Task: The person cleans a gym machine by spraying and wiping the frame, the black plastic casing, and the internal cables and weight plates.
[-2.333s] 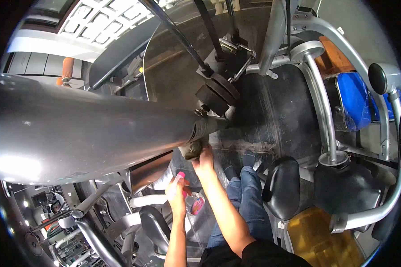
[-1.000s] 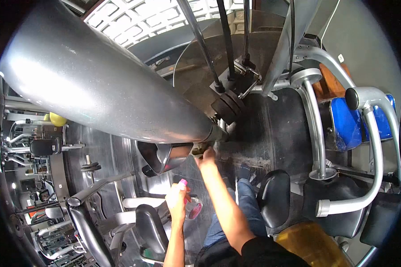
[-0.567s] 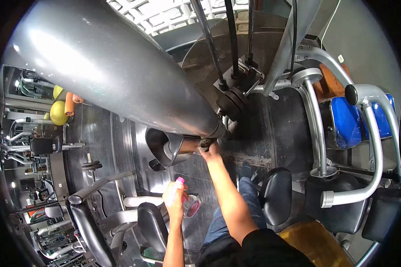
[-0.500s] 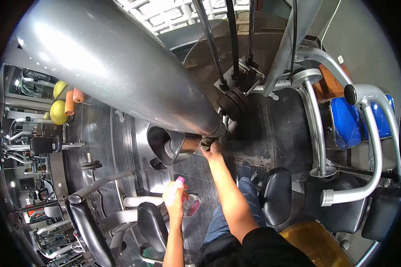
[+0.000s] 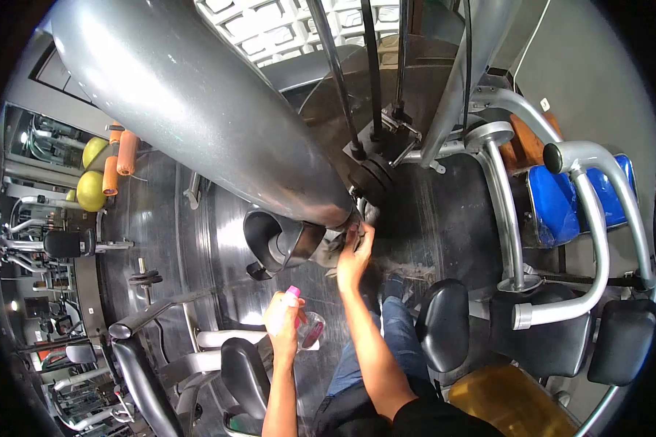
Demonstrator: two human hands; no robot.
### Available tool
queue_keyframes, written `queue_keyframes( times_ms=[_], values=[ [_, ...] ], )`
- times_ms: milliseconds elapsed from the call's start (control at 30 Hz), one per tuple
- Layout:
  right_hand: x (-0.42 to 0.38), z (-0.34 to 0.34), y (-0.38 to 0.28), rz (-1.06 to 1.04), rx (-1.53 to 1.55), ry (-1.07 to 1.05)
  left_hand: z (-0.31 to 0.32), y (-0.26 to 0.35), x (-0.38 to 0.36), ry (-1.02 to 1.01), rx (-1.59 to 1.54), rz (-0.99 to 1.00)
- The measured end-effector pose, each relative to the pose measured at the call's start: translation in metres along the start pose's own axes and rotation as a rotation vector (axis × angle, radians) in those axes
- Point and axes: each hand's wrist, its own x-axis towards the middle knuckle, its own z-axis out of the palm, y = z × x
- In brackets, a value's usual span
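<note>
My left hand (image 5: 282, 317) is wrapped round a clear spray bottle (image 5: 312, 331) with a pink nozzle and some pink liquid inside, held low over the dark floor. Against the lower end of a thick grey metal tube (image 5: 219, 109), my right hand (image 5: 356, 251) presses a greyish cloth (image 5: 331, 251), its fingers curled up round the tube's end. Part of the cloth hangs down left of the hand. Just left of it is a dark curved metal holder (image 5: 277, 240) fixed near the tube.
Black padded seats (image 5: 443, 324) and grey bars (image 5: 554, 315) stand at the right, with blue pads (image 5: 552, 204) beyond. Rods and cables rise above the hands. Yellow balls (image 5: 91, 191) and orange rollers (image 5: 127, 153) lie at the far left. A mustard seat (image 5: 514, 400) is at the lower right.
My right hand has turned and shifted slightly, and more of the cloth now shows below the tube. My left hand still holds the bottle. The view has shifted a little.
</note>
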Motion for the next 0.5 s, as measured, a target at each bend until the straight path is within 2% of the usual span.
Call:
queue_keyframes(
  times_ms=[67,100,133,200,267,333,400,433,500],
  values=[
    [0.025,-0.001,0.031,-0.072,-0.183,0.021,0.001,0.006,0.001,-0.010,-0.010,0.017],
    [0.041,-0.002,0.043,-0.007,-0.202,-0.020,0.001,0.008,0.001,-0.018,-0.021,0.027],
    [0.052,-0.005,0.042,-0.008,-0.202,-0.017,0.001,0.009,0.000,-0.021,-0.023,0.028],
    [0.070,-0.007,0.038,0.119,-0.272,-0.153,-0.001,0.011,0.001,-0.050,0.009,0.085],
    [0.074,-0.010,0.011,0.131,-0.266,-0.192,0.000,0.014,0.002,-0.053,-0.016,0.105],
    [0.068,-0.008,-0.018,-0.137,-0.182,-0.168,0.000,0.017,0.003,-0.053,-0.044,0.122],
    [0.060,-0.009,-0.058,-0.202,-0.144,-0.176,-0.001,0.020,0.009,-0.092,0.010,0.280],
    [0.054,-0.010,-0.076,-0.246,-0.112,-0.158,-0.001,0.025,0.012,-0.092,0.010,0.282],
    [0.047,-0.008,-0.075,-0.310,-0.065,-0.118,-0.001,0.039,0.019,-0.137,0.060,0.359]
  ],
)
